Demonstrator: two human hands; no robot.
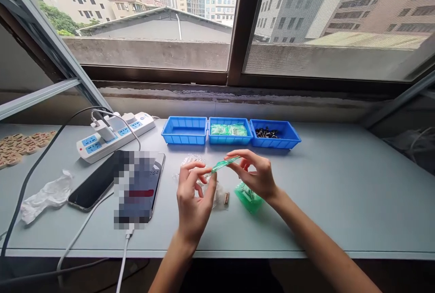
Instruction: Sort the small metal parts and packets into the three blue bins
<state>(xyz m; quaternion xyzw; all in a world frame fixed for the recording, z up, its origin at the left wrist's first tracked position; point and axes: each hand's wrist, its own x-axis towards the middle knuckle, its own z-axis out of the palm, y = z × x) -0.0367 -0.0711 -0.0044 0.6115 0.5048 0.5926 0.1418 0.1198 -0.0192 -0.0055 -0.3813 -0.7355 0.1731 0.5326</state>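
Between my two hands a small green plastic bag [224, 163] is held up above the desk. My left hand [197, 195] pinches its left end between thumb and fingers. The other end is gripped by my right hand [256, 173], thumb below and fingers on top. Under my right hand lies a pile of green bags [248, 198]. Clear plastic wrapping [193, 161] lies behind and partly under my left hand. A small brown-and-silver piece [226, 198] rests on the desk between the hands; its kind is unclear.
Along the back stand three blue bins: a left bin [185, 139] with nothing in it, a middle bin [229, 139] with green packets, a right bin [288, 138] with small black parts. At left are a power strip [115, 135], two phones [95, 184], cables, crumpled tissue [49, 197] and wooden discs [23, 145].
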